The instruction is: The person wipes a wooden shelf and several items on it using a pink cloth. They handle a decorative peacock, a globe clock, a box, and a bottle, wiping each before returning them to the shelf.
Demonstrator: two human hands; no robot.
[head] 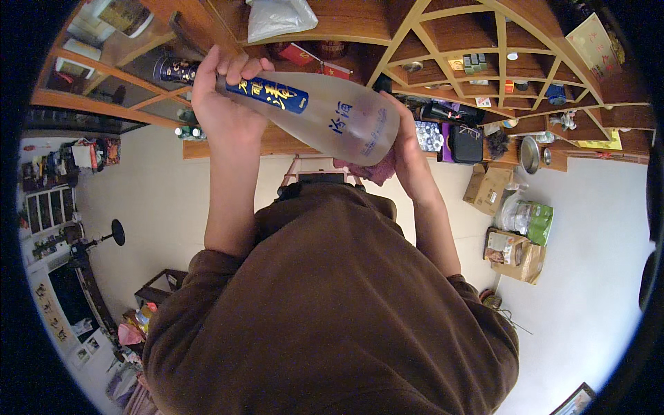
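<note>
A large frosted-glass liquor bottle (316,122) lies tilted across the view, its dark blue neck to the left and its wide base to the right. It bears writing and a blue label with gold characters. My left hand (228,104) grips the neck, fingers curled over it. Against the base is my right hand (407,140), with a crumpled purple cloth (377,172) held in it and showing below the glass. The bottle hides most of the right fingers and part of the cloth.
Wooden display shelves (461,31) with lattice compartments stand ahead, holding small boxes and ornaments. Glass cabinet doors (155,83) are at the left. A black case (467,144) and metal bowl (529,155) sit on the lower shelf. Cardboard boxes (490,189) and bags stand on the floor at right.
</note>
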